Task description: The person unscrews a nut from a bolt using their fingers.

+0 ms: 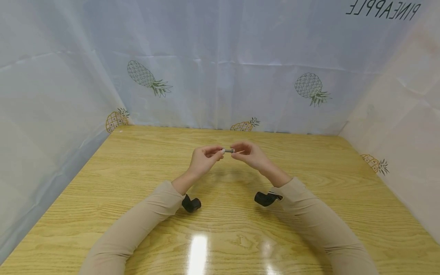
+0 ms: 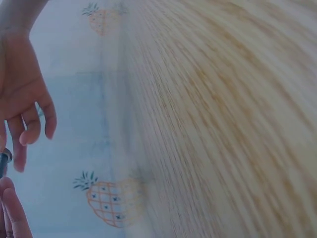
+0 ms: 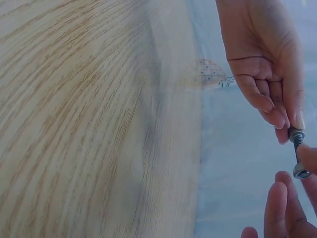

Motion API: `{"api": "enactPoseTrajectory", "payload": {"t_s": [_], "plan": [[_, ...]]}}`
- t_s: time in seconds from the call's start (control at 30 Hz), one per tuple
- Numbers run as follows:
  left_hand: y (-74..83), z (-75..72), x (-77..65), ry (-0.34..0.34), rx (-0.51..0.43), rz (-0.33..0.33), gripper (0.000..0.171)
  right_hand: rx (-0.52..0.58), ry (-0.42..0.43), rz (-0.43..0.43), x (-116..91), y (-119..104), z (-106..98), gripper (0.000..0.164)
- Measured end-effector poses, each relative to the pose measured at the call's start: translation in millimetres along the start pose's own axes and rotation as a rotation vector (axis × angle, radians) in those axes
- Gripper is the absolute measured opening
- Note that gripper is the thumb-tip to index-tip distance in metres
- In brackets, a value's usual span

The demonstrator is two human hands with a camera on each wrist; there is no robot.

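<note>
A small metal bolt [image 1: 228, 151] is held level above the table, between my two hands. My left hand [image 1: 203, 160] pinches its left end between thumb and fingertips. In the right wrist view, that thumb [image 3: 298, 119] presses by a ring-like part at the upper end of the threaded shank. A shiny hex-shaped end [image 3: 301, 171] points toward my right hand [image 1: 252, 156]. Around this end, the right thumb and fingers are spread with a gap between them; a fingertip overlaps the shank. Whether it touches is hard to see. The left wrist view catches only the bolt's tip [image 2: 7, 155].
Below the hands lies a wood-grain table [image 1: 220, 214]. White curtains [image 1: 220, 88] printed with pineapples close off its back and both sides. Black wrist mounts [image 1: 191, 203] show below the beige sleeves [image 1: 144, 217].
</note>
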State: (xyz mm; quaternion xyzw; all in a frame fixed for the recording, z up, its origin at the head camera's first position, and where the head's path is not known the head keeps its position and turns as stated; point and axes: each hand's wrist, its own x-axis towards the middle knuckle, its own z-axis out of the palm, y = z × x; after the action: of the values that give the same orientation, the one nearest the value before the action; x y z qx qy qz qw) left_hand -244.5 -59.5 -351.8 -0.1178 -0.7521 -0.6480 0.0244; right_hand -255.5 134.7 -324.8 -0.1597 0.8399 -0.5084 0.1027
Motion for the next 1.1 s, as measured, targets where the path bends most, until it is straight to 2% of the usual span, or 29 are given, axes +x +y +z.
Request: {"api": "enactPoseTrajectory", "payload": {"t_s": [0.2,0.33,0.47,0.7,0.87,1.0,1.1], "plan": [[0.4,0.4,0.0,-0.003,-0.001,-0.003,0.03,0.017,-0.044,0.024,0.6,0.9,-0.6,0.04],[0.1,1.0,0.4,-0.003,0.003,-0.007,0.031,0.03,-0.03,0.015,0.7,0.5,-0.1,0.035],[1.0,0.5,0.2,-0.006,-0.004,-0.012,0.031,0.054,-0.008,0.001,0.4,0.7,0.5,0.038],[0.4,-0.1,0.1,0.004,-0.001,0.016,0.029,0.118,-0.04,0.019,0.4,0.0,0.1,0.038],[-0.6,-0.5,0.3,-0.001,0.002,0.02,0.028,0.134,-0.017,0.017,0.3,1.1,0.7,0.034],[-0.4,-0.5,0.6,-0.001,0.004,0.013,0.028,0.14,-0.009,0.021,0.1,1.0,0.3,0.038],[-0.3,-0.5,0.7,0.002,0.006,0.008,0.028,0.129,-0.034,0.027,0.3,1.0,-0.4,0.041]]}}
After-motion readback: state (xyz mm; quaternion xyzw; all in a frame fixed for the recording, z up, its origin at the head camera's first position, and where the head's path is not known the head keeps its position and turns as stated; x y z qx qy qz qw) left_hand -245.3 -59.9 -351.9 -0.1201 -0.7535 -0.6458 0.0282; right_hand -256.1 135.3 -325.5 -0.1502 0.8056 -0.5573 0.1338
